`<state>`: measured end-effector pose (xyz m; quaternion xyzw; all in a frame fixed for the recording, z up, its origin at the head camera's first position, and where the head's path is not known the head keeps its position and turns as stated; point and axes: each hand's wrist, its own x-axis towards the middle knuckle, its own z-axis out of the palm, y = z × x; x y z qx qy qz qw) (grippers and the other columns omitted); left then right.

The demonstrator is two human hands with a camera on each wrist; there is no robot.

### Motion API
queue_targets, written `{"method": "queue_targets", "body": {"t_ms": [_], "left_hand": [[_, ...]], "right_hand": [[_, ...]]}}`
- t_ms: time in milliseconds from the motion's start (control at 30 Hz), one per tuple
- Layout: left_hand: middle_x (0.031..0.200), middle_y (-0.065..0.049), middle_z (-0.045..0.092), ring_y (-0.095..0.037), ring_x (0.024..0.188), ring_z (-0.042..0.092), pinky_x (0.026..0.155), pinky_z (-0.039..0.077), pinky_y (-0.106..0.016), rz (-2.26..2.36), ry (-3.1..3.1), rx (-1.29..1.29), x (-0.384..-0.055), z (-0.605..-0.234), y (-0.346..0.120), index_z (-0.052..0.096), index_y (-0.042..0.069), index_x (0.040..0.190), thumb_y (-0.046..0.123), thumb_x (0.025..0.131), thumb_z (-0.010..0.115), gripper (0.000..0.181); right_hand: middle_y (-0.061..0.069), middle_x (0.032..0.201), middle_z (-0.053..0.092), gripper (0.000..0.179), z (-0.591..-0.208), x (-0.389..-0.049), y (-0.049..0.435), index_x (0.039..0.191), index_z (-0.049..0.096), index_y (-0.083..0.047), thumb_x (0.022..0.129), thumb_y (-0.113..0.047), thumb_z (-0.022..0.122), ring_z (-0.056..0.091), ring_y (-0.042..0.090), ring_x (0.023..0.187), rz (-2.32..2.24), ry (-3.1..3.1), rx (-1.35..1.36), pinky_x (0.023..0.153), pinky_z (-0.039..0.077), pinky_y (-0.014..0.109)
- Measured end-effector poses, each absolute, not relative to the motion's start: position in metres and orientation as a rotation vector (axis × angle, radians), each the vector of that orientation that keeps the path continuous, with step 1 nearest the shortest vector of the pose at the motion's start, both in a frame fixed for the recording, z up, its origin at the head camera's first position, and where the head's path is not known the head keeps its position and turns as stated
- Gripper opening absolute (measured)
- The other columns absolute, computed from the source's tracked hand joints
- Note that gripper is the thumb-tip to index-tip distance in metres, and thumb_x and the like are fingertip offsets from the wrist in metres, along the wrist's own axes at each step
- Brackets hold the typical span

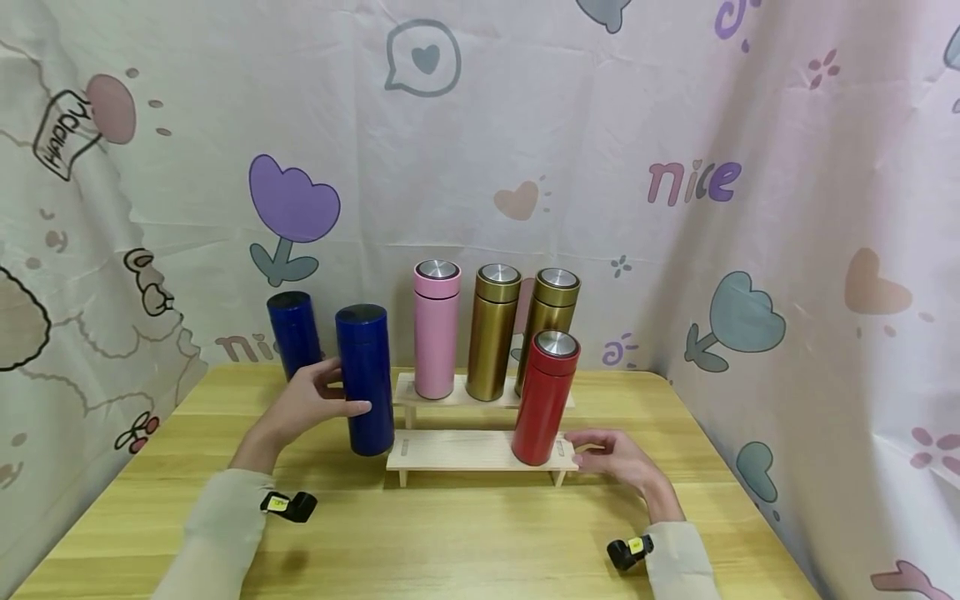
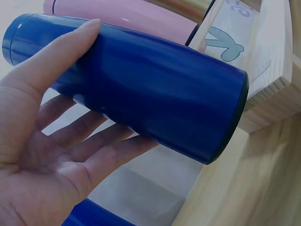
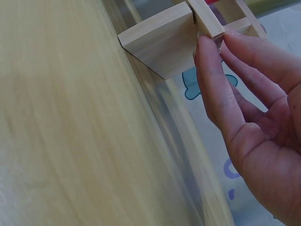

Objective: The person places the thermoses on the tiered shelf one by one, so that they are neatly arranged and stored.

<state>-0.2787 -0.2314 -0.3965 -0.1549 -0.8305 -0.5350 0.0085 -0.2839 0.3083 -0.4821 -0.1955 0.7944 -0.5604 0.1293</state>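
My left hand (image 1: 303, 408) grips a dark blue vacuum flask (image 1: 365, 383) around its side, thumb in front and fingers behind. In the left wrist view the blue flask's black base (image 2: 230, 122) is near the wooden stand (image 2: 275, 56); whether they touch I cannot tell. The stand is a two-tier wooden rack (image 1: 457, 450). At its lower right end, my right hand (image 1: 615, 458) pinches the board's edge (image 3: 209, 19) between thumb and fingers. A red flask (image 1: 546, 400) stands on the right of the lower tier, tilted slightly in view.
Behind, the upper tier carries a pink flask (image 1: 435, 333) and two gold flasks, one (image 1: 493, 333) beside the other (image 1: 553, 300). A second blue flask (image 1: 294, 333) stands on the table (image 1: 450, 542) at the back left. A printed curtain (image 1: 487, 150) hangs behind the table.
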Motion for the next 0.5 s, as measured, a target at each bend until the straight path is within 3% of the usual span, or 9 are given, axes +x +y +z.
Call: {"method": "queue_targets", "body": {"t_ms": [500], "left_hand": [[0.146,-0.026,0.057,-0.046,0.125,0.063,0.096,0.06,-0.054,-1.676,-2.567,-0.495,-0.2761,-0.3962,-0.2234,0.039,0.004,0.157,0.027,0.086,0.085,0.087]], "right_hand": [[0.036,0.143,0.054,0.05,-0.4822,-0.2832,0.3073,0.141,0.055,0.01,0.097,-0.011,0.07,0.072,0.01,0.101,-1.655,2.267,-0.591,0.088,0.063,0.028]]}}
